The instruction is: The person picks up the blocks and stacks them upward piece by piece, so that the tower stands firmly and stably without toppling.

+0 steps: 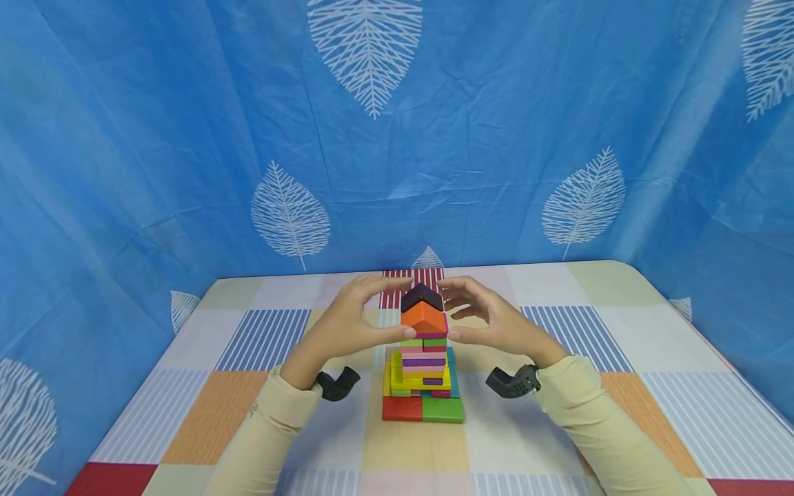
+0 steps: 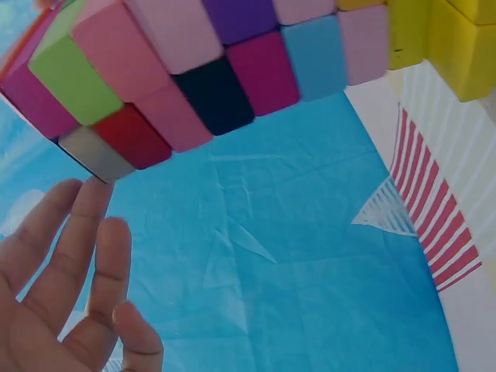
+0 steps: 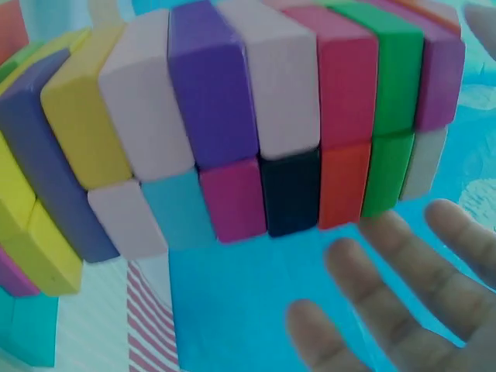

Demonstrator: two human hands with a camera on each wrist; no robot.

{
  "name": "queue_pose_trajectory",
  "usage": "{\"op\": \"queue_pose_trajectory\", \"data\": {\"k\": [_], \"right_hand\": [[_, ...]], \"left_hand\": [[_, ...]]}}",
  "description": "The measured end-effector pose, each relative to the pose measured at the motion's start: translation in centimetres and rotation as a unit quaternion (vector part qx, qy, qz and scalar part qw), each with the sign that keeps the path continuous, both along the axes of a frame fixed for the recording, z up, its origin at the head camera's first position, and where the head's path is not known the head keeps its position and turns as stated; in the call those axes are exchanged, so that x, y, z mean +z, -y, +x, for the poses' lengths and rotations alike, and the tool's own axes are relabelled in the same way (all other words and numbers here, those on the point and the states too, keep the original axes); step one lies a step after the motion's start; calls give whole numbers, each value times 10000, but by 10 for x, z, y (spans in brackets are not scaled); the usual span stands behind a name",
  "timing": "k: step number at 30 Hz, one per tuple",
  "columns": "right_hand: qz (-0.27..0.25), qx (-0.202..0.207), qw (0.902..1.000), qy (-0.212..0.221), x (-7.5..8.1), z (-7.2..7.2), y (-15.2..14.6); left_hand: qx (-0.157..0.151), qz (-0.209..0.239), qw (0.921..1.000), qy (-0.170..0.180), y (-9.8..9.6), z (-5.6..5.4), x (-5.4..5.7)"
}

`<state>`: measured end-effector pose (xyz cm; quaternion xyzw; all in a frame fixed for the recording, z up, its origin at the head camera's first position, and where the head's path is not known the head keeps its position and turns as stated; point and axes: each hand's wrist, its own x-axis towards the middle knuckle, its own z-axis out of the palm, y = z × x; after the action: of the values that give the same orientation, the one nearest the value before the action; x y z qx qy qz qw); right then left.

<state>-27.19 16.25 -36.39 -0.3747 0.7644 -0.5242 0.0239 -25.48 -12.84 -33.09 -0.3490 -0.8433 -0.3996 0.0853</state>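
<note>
Two cream sleeves (image 1: 273, 427) come in from the near edge, each with a black wrist mount (image 1: 513, 381). Between them stands the block tower (image 1: 423, 368), in the middle of the table and a bit toward the near side.

Its bottom is a red block (image 1: 402, 408) next to a green block (image 1: 443, 409). Flat blocks in yellow, pink, purple and teal pile up on them. On top sit an orange roof block (image 1: 424, 319) and a dark pointed block (image 1: 422, 297).

A left hand (image 1: 350, 318) and a right hand (image 1: 490, 318) cup the top of the tower, one on each side. Both are wide open with straight fingers and hold nothing. Each thumb tip is at the orange roof block's side; I cannot tell if it touches. In the left wrist view one fingertip (image 2: 91, 194) is right at a grey block's corner.

To do this well, I think both hands should move slowly and evenly, so no side gets a push.

All blocks look like smooth painted wood with hard edges. A checked cloth (image 1: 217, 413) covers the table. Far behind hangs a blue leaf curtain (image 1: 186, 138).
</note>
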Motion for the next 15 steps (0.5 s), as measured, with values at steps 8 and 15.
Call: {"op": "queue_pose_trajectory", "data": {"k": [8, 15], "right_hand": [[-235, -246, 9986, -410, 0, 9, 10], [-191, -326, 9981, -494, -2, 11, 12]], "left_hand": [[-121, 149, 9997, 148, 1, -3, -4], [-122, 144, 9996, 189, -2, -2, -3]]}}
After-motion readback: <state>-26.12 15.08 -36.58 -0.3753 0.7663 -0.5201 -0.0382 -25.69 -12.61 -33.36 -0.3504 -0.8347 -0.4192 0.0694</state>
